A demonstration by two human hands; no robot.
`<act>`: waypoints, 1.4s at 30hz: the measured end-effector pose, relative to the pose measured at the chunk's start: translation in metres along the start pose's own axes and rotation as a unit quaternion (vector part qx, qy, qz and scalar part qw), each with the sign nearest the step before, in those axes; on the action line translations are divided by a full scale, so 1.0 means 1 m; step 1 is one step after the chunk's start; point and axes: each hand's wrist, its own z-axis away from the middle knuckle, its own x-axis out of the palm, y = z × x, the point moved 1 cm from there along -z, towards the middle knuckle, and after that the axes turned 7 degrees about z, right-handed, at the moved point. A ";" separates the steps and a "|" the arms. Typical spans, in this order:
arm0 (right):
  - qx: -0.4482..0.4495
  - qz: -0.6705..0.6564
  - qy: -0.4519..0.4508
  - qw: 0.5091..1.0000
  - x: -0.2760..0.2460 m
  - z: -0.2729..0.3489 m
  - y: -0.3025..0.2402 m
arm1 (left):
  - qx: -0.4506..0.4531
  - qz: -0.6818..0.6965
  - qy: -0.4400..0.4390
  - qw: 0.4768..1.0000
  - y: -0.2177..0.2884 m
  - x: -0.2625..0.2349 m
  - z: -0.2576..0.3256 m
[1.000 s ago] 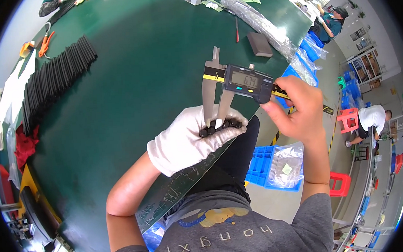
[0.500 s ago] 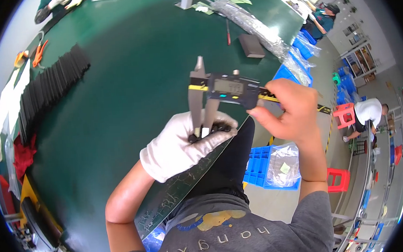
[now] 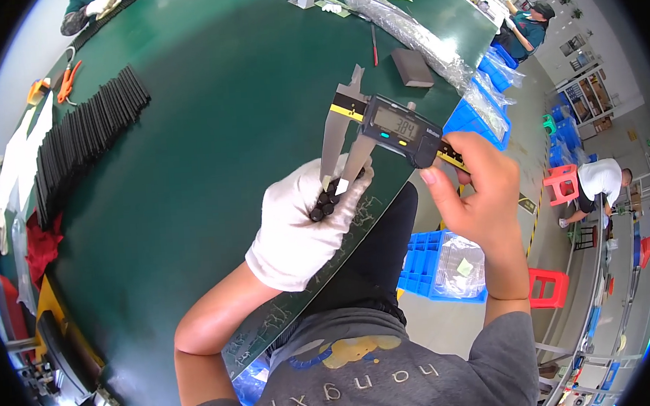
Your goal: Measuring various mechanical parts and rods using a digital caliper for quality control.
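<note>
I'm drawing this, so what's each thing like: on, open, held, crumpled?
caliper: on, jaws parted
rods: bunched, held
left hand: gloved, closed around rods
right hand: bare, gripping caliper
other rods: lying in a row
red cloth: crumpled
block: lying flat
crate: loaded, plastic inside

Gloved left hand point(image 3: 293, 231) gripping black rods point(image 3: 327, 208), bare right hand point(image 3: 482, 184) holding digital caliper point(image 3: 404, 130), green table point(image 3: 196, 159) alongside

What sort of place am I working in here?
Probably a factory workshop, perhaps an assembly or inspection area: there is a digital caliper in the right hand, a row of black rods on a long green worktable, and blue plastic crates beside it.
</note>
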 end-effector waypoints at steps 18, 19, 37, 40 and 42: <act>-0.023 0.095 0.045 0.994 -0.011 -0.004 -0.020 | 0.016 -0.091 0.097 0.991 0.000 0.006 0.002; -0.021 0.096 0.046 0.994 -0.011 -0.003 -0.020 | 0.007 -0.101 0.099 0.990 0.001 0.007 0.002; 0.039 0.034 0.027 0.998 0.000 0.003 -0.015 | 0.005 -0.144 0.129 0.981 -0.001 0.008 0.000; 0.039 0.039 0.024 0.998 0.000 0.003 -0.016 | 0.044 -0.152 0.134 0.978 -0.003 0.007 -0.001; 0.045 0.046 0.020 0.998 0.000 0.002 -0.016 | 0.047 -0.153 0.136 0.978 -0.005 0.007 -0.001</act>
